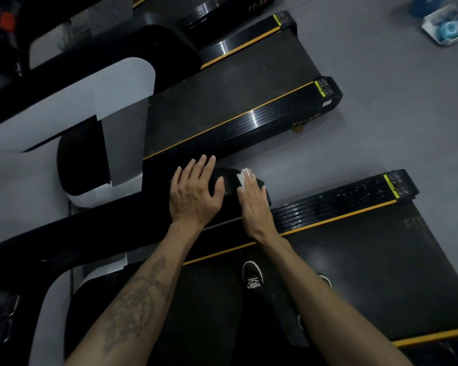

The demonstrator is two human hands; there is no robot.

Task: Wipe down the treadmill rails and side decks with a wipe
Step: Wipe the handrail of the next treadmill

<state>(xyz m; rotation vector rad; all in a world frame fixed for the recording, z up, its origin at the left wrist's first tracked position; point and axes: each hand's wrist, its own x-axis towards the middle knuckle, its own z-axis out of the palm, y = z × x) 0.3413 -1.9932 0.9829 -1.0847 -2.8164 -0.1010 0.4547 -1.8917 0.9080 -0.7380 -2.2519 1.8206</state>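
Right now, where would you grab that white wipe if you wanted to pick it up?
Probably by the corner of the white wipe peeking out past the fingertips of the right hand. It lies flat on the black handrail, so come from above at the rail's far end and pinch that free edge.

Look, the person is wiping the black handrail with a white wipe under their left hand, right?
Not quite. In the head view the white wipe is under the right hand, pressed on the black handrail. The left hand just rests flat on the rail.
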